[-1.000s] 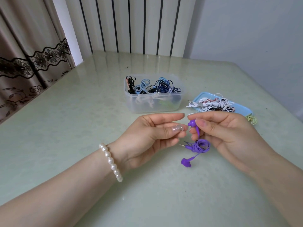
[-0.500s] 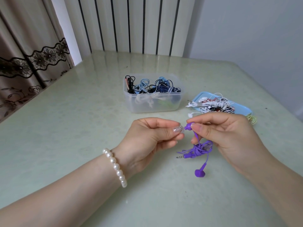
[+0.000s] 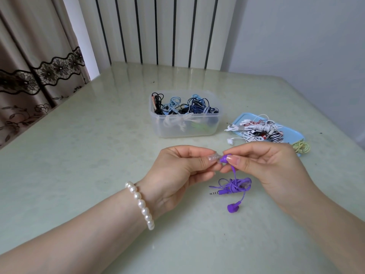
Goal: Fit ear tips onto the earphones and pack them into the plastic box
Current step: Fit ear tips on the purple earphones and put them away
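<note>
Purple earphones point(image 3: 233, 185): one bud pinched between thumb and forefinger of the right hand point(image 3: 264, 165), held above the bench point(image 3: 79, 155); the thumb covers most of the bud, only its purple tip shows. Cord drops from the bud to a bundled coil hanging just below the hands, jack plug sticking out to the left, second bud dangling lowest; can't tell if that one touches the bench. Left hand point(image 3: 177, 171) pinches a clear ear tip point(image 3: 214, 158) at its fingertips, pressed right against the purple bud tip. The tip is transparent and small, mostly hidden by the thumb, so whether it's seated on the bud can't be told. Remaining fingers of both hands curled under. Pearl bracelet point(image 3: 141, 204) on the left wrist. Behind the hands, a clear plastic box point(image 3: 185, 129) stands open on the bench, holding tangled black, blue and white earphone cords; individual sets can't be separated, lower ones blur through the wall. To its right, a light blue tray point(image 3: 294, 133) carries a heap of white, red and striped earphones point(image 3: 256, 129), one white bud and a plug spilling over its left edge onto the bench. A yellow-green coiled cord point(image 3: 302, 147) lies at the tray's near right end, partly behind the right hand. Curtain far left, striped panel behind.
</note>
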Tool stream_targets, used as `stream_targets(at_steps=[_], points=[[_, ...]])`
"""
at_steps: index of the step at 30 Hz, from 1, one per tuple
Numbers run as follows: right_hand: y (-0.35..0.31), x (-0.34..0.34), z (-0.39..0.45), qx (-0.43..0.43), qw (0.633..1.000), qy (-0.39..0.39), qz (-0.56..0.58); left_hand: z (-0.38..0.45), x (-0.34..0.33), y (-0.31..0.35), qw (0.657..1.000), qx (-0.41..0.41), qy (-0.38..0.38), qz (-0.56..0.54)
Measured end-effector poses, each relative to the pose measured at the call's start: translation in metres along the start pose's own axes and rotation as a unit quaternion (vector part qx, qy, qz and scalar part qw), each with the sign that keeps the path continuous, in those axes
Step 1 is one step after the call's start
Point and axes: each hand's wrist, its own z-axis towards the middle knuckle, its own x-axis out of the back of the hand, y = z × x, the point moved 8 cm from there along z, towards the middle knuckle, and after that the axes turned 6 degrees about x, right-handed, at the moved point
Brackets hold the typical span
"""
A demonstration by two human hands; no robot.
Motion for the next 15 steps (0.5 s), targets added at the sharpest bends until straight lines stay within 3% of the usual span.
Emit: stream_targets(at_steps=[15], points=[[0.0045,0.003,-0.0006,-0.023,0.999,0.032,0.022,-0.0007,-0.001,-0.0022,1.0,0.005,0.001,-0.021]])
